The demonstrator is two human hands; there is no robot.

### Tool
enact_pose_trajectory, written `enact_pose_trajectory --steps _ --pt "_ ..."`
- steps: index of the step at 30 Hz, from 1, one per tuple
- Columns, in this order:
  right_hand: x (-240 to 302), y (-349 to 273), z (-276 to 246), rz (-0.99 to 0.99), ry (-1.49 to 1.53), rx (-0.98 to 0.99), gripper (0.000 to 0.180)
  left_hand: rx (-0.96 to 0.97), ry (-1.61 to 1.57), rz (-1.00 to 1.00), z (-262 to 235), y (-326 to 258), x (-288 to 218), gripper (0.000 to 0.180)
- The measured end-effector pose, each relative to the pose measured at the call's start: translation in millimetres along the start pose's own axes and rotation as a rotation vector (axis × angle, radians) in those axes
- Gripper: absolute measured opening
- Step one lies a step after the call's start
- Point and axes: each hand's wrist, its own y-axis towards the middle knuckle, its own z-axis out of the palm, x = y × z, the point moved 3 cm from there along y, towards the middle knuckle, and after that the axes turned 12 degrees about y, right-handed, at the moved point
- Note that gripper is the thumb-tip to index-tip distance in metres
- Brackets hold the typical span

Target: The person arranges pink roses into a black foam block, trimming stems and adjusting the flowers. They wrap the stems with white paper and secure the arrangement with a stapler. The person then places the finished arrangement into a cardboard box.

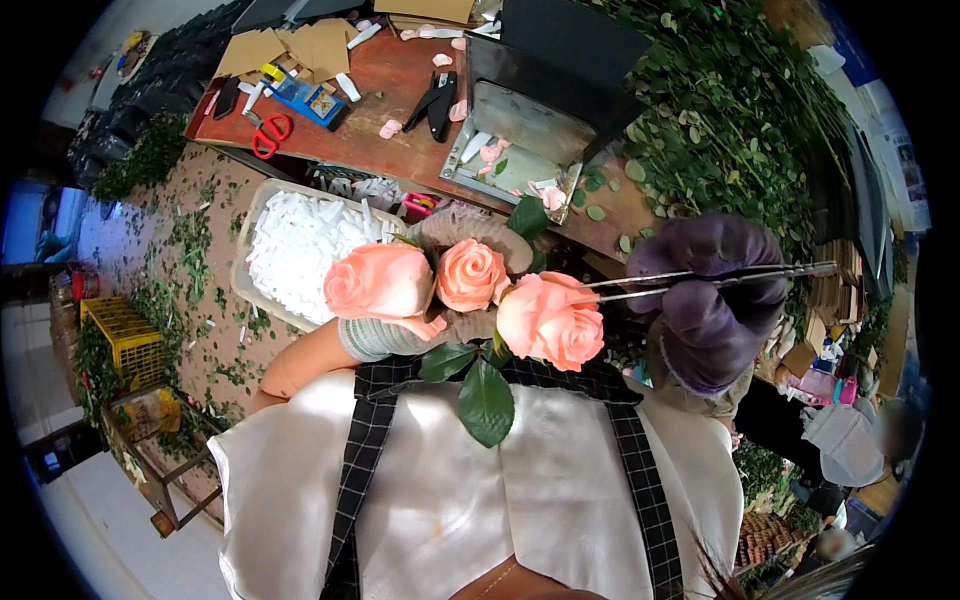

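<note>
We see three peach-pink roses point(470, 290) bunched close to the chest, soft layered petals, w/ glossy dark green leaves point(486, 400) hanging below them over a pale satin-like top and a black checked apron point(370, 430). Our left hand point(455, 325) wears a grey knit glove w/ a ribbed cuff; it's mostly hidden behind the blooms, its fingers wrapped round the stems just under the heads. Our right hand point(715, 300) is in a dark purple glove, bulky and rounded, fingers clamped on a thin metal tool point(720, 278) – two slim shiny bars running roughly level, their left ends touching or just beside the rightmost rose. We can't tell what kind of tool it is.

Beyond the roses is a reddish-brown wooden surface point(400, 100), scuffed, carrying red-handled scissors point(268, 135), black pruners point(435, 100), torn cardboard pieces point(300, 48), stray pink petals and a shiny steel tray point(515, 150) under a black box. Below the surface edge sits a clear plastic tub point(300, 250) full of white strips. Right side: a dense heap of small round green leaves point(720, 120). Left: floor littered w/ leaf scraps, plus a yellow lattice crate point(122, 335).
</note>
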Motion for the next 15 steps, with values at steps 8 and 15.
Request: enact_pose_trajectory --steps 8,15 --pt "2 1 -4 0.060 -0.018 0.003 0.018 0.211 0.083 -0.229 22 14 -23 0.044" --pt "-6 3 0 0.012 -0.009 0.015 0.018 0.253 -0.229 -0.298 18 18 -3 0.043"
